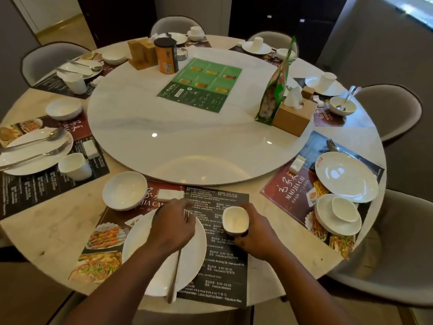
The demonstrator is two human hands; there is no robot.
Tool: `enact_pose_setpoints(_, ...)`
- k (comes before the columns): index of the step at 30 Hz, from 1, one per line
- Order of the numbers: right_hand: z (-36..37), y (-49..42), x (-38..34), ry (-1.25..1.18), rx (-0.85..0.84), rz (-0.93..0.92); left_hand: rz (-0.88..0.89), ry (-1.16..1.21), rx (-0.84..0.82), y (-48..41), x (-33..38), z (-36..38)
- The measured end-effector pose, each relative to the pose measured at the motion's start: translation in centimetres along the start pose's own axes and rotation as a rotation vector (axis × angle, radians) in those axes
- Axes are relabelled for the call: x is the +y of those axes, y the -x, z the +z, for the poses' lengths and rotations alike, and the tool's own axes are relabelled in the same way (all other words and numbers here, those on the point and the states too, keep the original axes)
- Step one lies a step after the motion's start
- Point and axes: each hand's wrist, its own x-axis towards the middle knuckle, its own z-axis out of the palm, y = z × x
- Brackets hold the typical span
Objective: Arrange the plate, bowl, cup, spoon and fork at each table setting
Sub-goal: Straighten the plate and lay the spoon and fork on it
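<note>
At the near edge of the table [46, 235] I have the plate [145, 254] on the left half of a printed placemat [220, 273]. The fork [175, 273] lies across the plate, its handle sticking out past the rim towards the table's edge and its tines pointing at the centre. My left hand [172, 227] sits over the fork's upper end, fingers curled down onto it just behind the tines. Just right of the plate, my right hand [255, 235] is wrapped round the white cup [235, 221], which stands upright and open-mouthed over the dark text half of the placemat. I cannot tell whether its base touches the mat. The bowl [124, 190] rests at the placemat's far left corner, with a small white block [170, 195] just beside it. Beyond them the big marble turntable [187, 127] fills the middle of the table. Near the right edge, a second plate [346, 177] lies on its own mat beside a stacked bowl [328, 221].
</note>
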Motion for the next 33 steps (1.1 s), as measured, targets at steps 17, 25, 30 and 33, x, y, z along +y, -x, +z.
enact_pose_setpoints(17, 1.0, -0.3, 1.2, -0.033, 0.062, 0.029, -0.013, -0.253, 0.043, -4.8, -4.9, -0.7)
enact_pose_setpoints(25, 0.5, -0.9, 0.8, -0.007, 0.053, 0.003, -0.066, -0.289, -0.003, -6.6, -4.5, 0.0)
enact_pose_setpoints(30, 0.5, -1.1, 1.0, -0.013, 0.069, -0.007, -0.052, -0.307, -0.053, -7.0, -3.0, 0.8)
enact_pose_setpoints(33, 0.7, -1.1, 1.1, -0.029, 0.093, -0.012, -0.002, -0.313, -0.069, -6.7, -1.4, 2.0)
